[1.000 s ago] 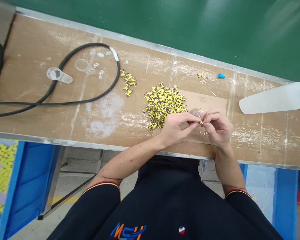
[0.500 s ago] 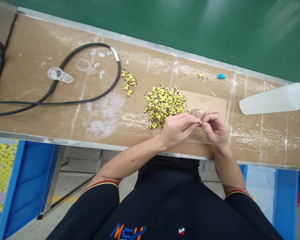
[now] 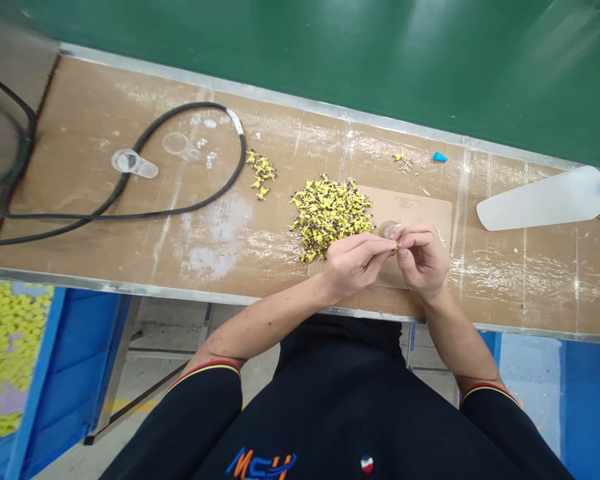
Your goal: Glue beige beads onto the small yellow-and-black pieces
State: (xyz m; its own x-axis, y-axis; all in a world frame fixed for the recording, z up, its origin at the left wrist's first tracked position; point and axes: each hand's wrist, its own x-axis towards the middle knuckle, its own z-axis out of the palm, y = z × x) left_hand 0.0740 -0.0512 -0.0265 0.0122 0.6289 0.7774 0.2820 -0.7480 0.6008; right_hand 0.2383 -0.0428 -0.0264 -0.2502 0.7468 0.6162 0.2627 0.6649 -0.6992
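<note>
My left hand (image 3: 353,265) is closed in a pinch, its fingertips meeting those of my right hand (image 3: 423,261) over the cardboard sheet (image 3: 415,205). Between the fingertips sits a small yellow and dark piece (image 3: 397,246), mostly hidden by the fingers. My right hand is also pinched, thumb and forefinger at the same piece. Just behind the fingertips stands a small round clear container (image 3: 387,229), partly covered by my right hand. A heap of small yellow and dark figures (image 3: 330,213) lies left of the container, close to my left hand.
A black cable (image 3: 180,211) loops across the left of the table (image 3: 280,267), near two clear plastic scoops (image 3: 135,164). A few yellow figures (image 3: 263,170) lie inward of it. At right lies a white bottle (image 3: 545,200); a blue cap (image 3: 440,157) sits farther back. Blue bins (image 3: 75,353) stand below.
Both hands stay pinched together, with my right hand shifted slightly left and turned a little. The yellow piece shows less between the fingertips. The camera view has moved slightly.
</note>
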